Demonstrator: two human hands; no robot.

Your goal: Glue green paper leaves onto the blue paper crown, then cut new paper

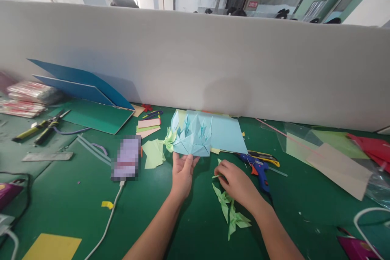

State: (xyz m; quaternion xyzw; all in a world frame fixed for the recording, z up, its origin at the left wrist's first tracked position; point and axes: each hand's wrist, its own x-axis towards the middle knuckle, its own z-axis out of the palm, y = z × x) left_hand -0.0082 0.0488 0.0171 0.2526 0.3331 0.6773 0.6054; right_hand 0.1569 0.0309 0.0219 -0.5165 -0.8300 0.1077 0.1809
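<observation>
My left hand [182,174] grips the lower edge of a light blue folded-paper piece [193,140] with several upright points, thumb in front. A light green folded-paper flower [170,140] sits at its left end. To the right, my right hand [233,178] has its fingers curled together on a small green folded-paper piece, mostly hidden by the fingers. Just below that hand, more green folded-paper pieces [236,219] lie on the green table [201,227]. Behind the blue piece lies a flat light blue sheet [228,132].
A blue glue gun [260,172] and a yellow utility knife [265,157] lie right of my hands. Left are a phone [126,158] on a white cable, green paper slips [153,153] and pliers [45,128]. A pale partition [170,57] stands along the back.
</observation>
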